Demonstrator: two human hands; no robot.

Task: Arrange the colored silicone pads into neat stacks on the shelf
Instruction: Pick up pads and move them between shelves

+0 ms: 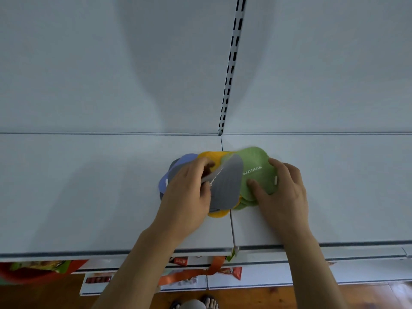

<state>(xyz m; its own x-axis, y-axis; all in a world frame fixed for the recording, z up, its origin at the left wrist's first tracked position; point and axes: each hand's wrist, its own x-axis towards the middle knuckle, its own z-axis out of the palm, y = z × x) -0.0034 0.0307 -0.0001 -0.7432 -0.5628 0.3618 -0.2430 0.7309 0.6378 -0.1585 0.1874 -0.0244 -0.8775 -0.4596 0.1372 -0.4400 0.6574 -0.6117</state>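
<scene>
Two hands sort colored silicone pads on a white shelf (89,186).

The left hand (189,188) pinches a tilted grey pad (227,186) in curled fingers; the right hand (283,188) holds the green pad (256,166) (thumb on top), above yellow (209,155) and blue (188,157) pads.

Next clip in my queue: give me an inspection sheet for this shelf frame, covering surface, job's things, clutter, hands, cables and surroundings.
Surface: white shelf with a seam running front to back under the pads.
Job's things: loose overlapping pile, not yet neat stacks; gray pad lifted at an angle on top, green pads to its right, yellow pad and blue pad behind.
Clutter: nothing seen on the shelf.
Hands: left hand grips the gray pad; right hand holds the green pads, thumb on top.
Cables: nothing seen.
Surroundings: slotted upright on the white back panel; snack packets and an orange strap on a lower shelf; wooden floor.
</scene>
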